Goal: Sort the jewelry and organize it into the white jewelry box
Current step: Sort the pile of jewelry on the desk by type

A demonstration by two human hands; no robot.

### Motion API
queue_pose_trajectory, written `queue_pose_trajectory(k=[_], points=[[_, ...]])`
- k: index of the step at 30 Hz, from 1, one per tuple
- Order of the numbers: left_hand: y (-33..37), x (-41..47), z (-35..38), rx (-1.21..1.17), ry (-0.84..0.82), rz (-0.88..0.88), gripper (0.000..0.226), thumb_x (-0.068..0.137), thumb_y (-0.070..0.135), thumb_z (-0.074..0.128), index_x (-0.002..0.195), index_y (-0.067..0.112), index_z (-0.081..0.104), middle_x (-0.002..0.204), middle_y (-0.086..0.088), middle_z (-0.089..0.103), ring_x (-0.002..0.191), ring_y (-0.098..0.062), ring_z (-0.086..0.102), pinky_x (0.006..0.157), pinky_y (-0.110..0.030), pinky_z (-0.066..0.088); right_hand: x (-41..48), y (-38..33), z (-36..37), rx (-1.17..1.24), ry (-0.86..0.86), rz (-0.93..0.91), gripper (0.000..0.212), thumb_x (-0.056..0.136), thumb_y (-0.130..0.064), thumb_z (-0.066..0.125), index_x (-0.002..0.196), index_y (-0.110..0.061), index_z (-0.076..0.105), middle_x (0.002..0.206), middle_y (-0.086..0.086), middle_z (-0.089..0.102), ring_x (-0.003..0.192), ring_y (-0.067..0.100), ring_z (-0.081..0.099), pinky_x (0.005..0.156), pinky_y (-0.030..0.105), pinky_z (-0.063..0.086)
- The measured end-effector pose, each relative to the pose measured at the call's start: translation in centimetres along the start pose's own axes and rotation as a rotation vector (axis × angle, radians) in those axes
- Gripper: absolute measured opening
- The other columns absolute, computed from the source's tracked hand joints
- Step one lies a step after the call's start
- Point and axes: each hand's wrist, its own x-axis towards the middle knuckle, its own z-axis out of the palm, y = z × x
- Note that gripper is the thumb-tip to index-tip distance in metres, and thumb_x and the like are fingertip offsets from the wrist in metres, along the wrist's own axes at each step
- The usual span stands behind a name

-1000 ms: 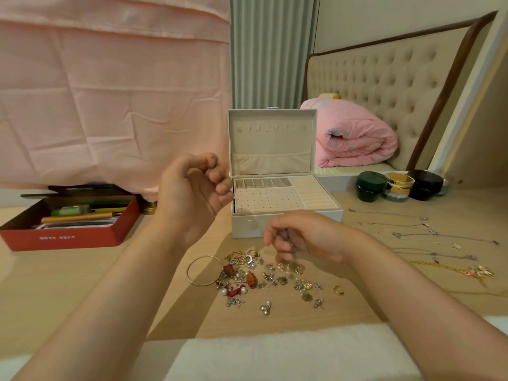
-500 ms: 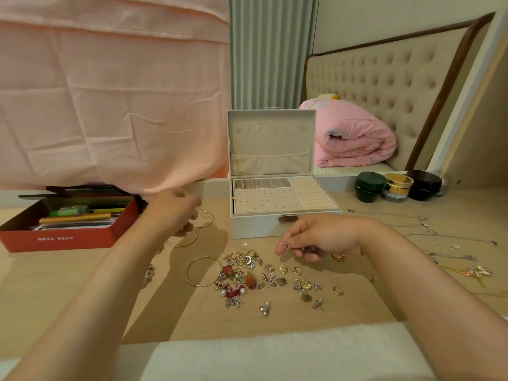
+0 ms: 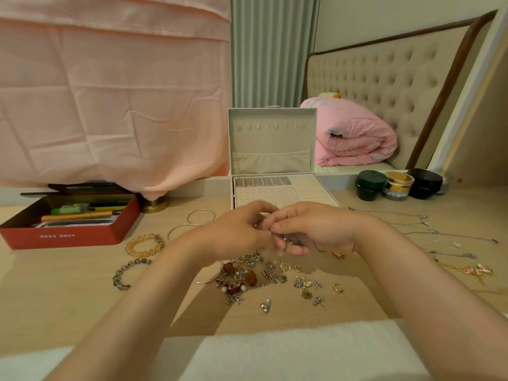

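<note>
two hands meet just in front of the open white jewelry box [image 3: 272,144], above the loose heap of earrings and charms [image 3: 247,277] on the wooden table [image 3: 68,292]. the right hand [image 3: 319,229] has its thumb and fingers curled round a small metal piece [image 3: 288,238] (too tiny to name more closely). the left hand [image 3: 236,232] curls its fingers in toward the same spot, its fingertips against the right's; whether it actually pinches the piece i cannot tell. the box stands behind the hands with its lid upright. left of the hands lie gold bangles [image 3: 201,217], an amber bead bracelet [image 3: 144,244] and a grey bead bracelet [image 3: 129,273]. thin chain necklaces [image 3: 428,232] stretch out on the right, and a gold ring [image 3: 338,288] lies at the heap's right edge. a red tin [image 3: 68,237] of pens sits far left; three jars [image 3: 369,185] stand right of the box.
</note>
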Motion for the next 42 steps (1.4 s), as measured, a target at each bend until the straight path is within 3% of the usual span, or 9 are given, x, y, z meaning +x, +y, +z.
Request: queue_pose_trajectory(k=[3,7,11,16,21,25,32,37,42], points=[[-1.1,0.1,0.1,-0.038,-0.059,-0.009,0.023,0.096,0.013,0.063,0.116,0.024,0.064,0.089,0.003,0.073,0.065,-0.014,0.061,0.063,-0.028,0.048,0.0,0.2,-0.7,0.115,-0.038,0.035,0.029,0.097,0.004,0.044,0.117,-0.002,0.064,0.079,0.013,0.061,0.056,0.015,0.053,0.047,0.020,0.039],[-1.6,0.2,-0.5,0.184,0.005,-0.053,0.013,0.095,0.029,0.066,0.102,0.020,0.072,0.068,0.011,0.064,0.060,-0.011,0.047,0.061,-0.026,0.040,-0.2,0.8,-1.3,0.041,-0.020,0.106,0.034,0.098,0.011,0.042,0.123,-0.001,0.062,0.087,0.013,0.063,0.064,0.016,0.058,0.050,0.020,0.043],[-2.0,0.4,-0.8,0.379,0.021,-0.079,0.013,0.094,0.027,0.065,0.092,0.022,0.077,0.079,0.001,0.073,0.069,-0.012,0.051,0.068,-0.030,0.043,-0.2,0.9,-1.1,-0.089,-0.009,0.121,0.036,0.098,0.015,0.040,0.122,0.002,0.063,0.104,0.020,0.071,0.077,0.019,0.066,0.053,0.019,0.045],[-2.1,0.3,-1.1,0.139,0.024,-0.074,0.015,0.097,0.012,0.060,0.110,0.019,0.065,0.091,-0.003,0.077,0.062,-0.020,0.044,0.057,-0.029,0.036,-0.5,0.6,-1.5,-0.146,0.072,0.125,0.028,0.099,0.005,0.051,0.114,-0.008,0.071,0.112,0.011,0.076,0.097,0.021,0.069,0.066,0.029,0.057],[-1.4,0.2,-0.8,-0.026,0.037,-0.041,0.025,0.095,0.011,0.065,0.117,0.016,0.054,0.080,0.000,0.074,0.053,-0.015,0.046,0.056,-0.029,0.035,-0.9,-0.5,-1.0,-0.294,0.135,0.046,0.021,0.093,-0.014,0.070,0.111,-0.022,0.076,0.106,0.003,0.077,0.094,0.013,0.070,0.068,0.031,0.056],[-0.8,0.1,-0.9,-0.094,0.134,-0.003,0.022,0.096,0.012,0.063,0.116,0.010,0.054,0.058,0.008,0.062,0.049,-0.013,0.047,0.053,-0.024,0.041,-0.9,-1.2,0.2,-0.237,0.246,-0.074,0.018,0.084,-0.012,0.080,0.101,-0.019,0.079,0.092,0.004,0.079,0.077,0.017,0.072,0.051,0.025,0.049],[0.8,-0.7,-1.7,-0.014,0.078,-0.047,0.015,0.098,0.021,0.062,0.112,0.015,0.060,0.079,0.000,0.072,0.053,-0.014,0.048,0.056,-0.026,0.045,-1.8,-2.1,0.3,-0.365,0.431,-0.160,0.010,0.088,-0.013,0.077,0.096,-0.016,0.081,0.072,-0.010,0.073,0.061,0.010,0.062,0.049,0.024,0.051],[2.7,0.0,-0.6,0.155,-0.018,-0.070,0.020,0.098,0.031,0.061,0.106,0.014,0.068,0.070,0.006,0.064,0.055,-0.014,0.048,0.058,-0.026,0.045,-4.0,-2.0,-1.3,-0.503,0.495,-0.108,0.011,0.096,-0.020,0.068,0.100,-0.025,0.077,0.057,-0.023,0.064,0.046,-0.001,0.054,0.047,0.017,0.045],[5.0,2.9,0.7,0.287,-0.062,-0.077,0.020,0.100,0.029,0.056,0.093,0.020,0.073,0.066,0.009,0.060,0.062,-0.017,0.049,0.065,-0.031,0.046,-7.8,-0.3,-5.2,-0.564,0.626,-0.048,0.011,0.097,-0.026,0.067,0.090,-0.032,0.073,0.081,-0.013,0.070,0.054,0.003,0.061,0.056,0.019,0.046]])
